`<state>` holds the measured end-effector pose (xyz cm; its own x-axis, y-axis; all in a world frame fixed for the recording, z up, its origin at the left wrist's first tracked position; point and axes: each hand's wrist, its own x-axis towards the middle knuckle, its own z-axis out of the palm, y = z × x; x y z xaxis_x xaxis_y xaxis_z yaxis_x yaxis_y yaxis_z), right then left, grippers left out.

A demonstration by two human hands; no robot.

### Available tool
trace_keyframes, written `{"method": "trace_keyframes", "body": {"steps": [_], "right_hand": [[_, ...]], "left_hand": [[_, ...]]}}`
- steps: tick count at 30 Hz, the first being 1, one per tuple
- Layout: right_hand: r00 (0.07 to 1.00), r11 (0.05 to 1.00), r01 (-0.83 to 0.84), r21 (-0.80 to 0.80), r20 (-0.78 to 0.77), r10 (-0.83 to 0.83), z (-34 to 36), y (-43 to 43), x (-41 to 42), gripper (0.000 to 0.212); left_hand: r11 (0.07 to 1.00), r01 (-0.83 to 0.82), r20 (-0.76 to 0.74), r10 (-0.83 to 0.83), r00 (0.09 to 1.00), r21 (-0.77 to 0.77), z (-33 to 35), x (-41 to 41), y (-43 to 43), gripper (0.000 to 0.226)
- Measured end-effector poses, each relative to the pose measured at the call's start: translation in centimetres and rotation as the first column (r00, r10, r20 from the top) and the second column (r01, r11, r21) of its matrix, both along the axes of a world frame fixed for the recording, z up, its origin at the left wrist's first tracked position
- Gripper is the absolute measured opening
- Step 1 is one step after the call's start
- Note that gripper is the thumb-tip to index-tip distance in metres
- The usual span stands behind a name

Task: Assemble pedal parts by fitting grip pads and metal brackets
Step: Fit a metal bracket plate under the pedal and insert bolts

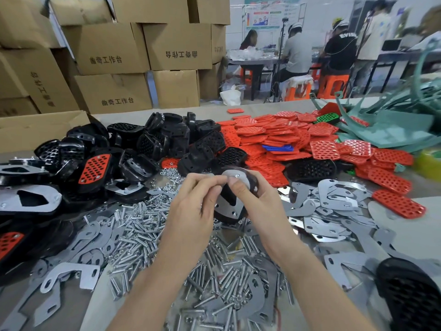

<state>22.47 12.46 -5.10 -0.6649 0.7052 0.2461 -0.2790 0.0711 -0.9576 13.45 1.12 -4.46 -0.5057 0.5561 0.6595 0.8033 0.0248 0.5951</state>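
Pedal bodies (167, 139) lie left of grip pads (286, 139), bolts (143, 235) before them.

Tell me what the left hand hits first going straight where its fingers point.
The left hand would meet the metal bracket on the black pedal that the right hand holds; they seem almost touching, depth unclear.

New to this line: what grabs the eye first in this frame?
The bright heap of red grip pads at the far right of the table stands out first, beside a pile of black pedal bodies at far left and centre. Nearer, a silvery spread of screws and flat metal brackets covers the table. Above it the left hand and right hand hold one held pedal with a bracket on it.
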Motion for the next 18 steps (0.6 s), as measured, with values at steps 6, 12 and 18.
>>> {"method": "trace_keyframes", "body": {"steps": [6, 12, 18], "right_hand": [[0.996, 0.992, -0.090, 0.083, 0.021, 0.089, 0.2, -0.4, 0.1, 0.014], [0.995, 0.980, -0.095, 0.174, 0.028, 0.091, 0.6, -1.1, 0.2, 0.017], [0.998, 0.985, -0.035, 0.166, 0.064, 0.025, 0.3, -1.6, -0.1, 0.009]], "left_hand": [[0.997, -0.025, 0.038, 0.023, 0.999, 0.071, 0.3, 0.1, -0.1, 0.016], [0.990, -0.027, 0.102, 0.013, 0.995, 0.137, 0.6, 0.1, -0.5, 0.014], [0.994, -0.003, 0.139, -0.012, 0.990, 0.107, 0.7, -0.1, -0.5, 0.009]]}}
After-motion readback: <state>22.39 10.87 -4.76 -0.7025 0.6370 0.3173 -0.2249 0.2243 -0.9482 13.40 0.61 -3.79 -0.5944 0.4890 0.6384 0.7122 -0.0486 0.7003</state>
